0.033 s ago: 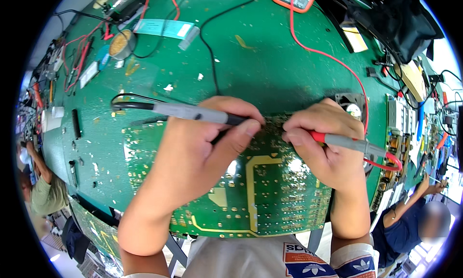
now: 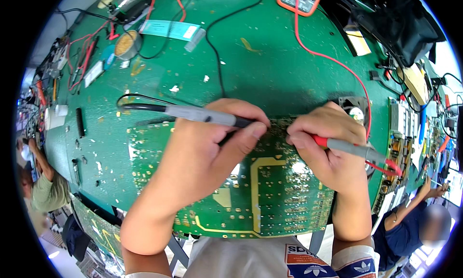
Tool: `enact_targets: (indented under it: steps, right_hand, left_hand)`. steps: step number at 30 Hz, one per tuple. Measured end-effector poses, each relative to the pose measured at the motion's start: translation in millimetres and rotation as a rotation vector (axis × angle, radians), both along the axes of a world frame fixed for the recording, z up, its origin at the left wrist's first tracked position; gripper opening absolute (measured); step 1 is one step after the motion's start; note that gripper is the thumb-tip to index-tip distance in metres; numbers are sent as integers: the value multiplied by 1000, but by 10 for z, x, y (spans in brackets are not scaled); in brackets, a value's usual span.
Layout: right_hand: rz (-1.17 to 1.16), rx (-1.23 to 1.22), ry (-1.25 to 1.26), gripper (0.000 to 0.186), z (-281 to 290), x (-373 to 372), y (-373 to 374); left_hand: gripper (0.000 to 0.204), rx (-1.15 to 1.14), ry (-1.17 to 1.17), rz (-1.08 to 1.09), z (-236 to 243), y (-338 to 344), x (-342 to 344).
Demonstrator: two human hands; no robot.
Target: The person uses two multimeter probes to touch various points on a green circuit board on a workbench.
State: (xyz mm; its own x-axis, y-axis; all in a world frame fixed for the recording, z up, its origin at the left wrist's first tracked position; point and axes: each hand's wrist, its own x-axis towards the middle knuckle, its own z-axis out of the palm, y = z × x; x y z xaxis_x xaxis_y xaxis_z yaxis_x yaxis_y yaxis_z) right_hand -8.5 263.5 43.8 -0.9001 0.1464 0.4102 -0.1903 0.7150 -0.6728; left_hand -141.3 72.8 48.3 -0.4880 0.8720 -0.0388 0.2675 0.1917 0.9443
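A large green circuit board with gold traces and many solder joints lies on the bench in front of me. My left hand is closed in a pen grip round a grey and black test probe, with a black lead looping off its back end. Closed likewise, my right hand holds a grey and red test probe trailing a red lead. Both hands are over the board's far edge, fingertips a short way apart. The probe tips are too small and covered to tell whether they touch the joints.
An orange-rimmed multimeter sits at the far edge. A square fan-like part is beyond my right hand. At the far left are a tin of yellow wire wool and a pale blue strip. Co-workers sit on both sides.
The whole view has shifted slightly, so the scene sits a little further right and lower. Both hands keep their probes over the same part of the board.
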Motion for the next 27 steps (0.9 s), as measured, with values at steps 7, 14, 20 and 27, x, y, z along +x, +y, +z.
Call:
enact_targets:
  steps: [7,14,20,27]
  right_hand:
    - [14,46,21,17,-22,-18,-12]
    - [43,76,8,18,13,-10,-16]
    - [36,107,14,16,25,-12,-9]
    - [19,85,0,14,12,-10,-20]
  left_hand:
    - [14,70,65,-9,-32,6,0]
    - [15,132,164,2,-78,26,24]
    - [15,147,165,12,-82,31,31]
    - [16,140,161,25,-82,25,40]
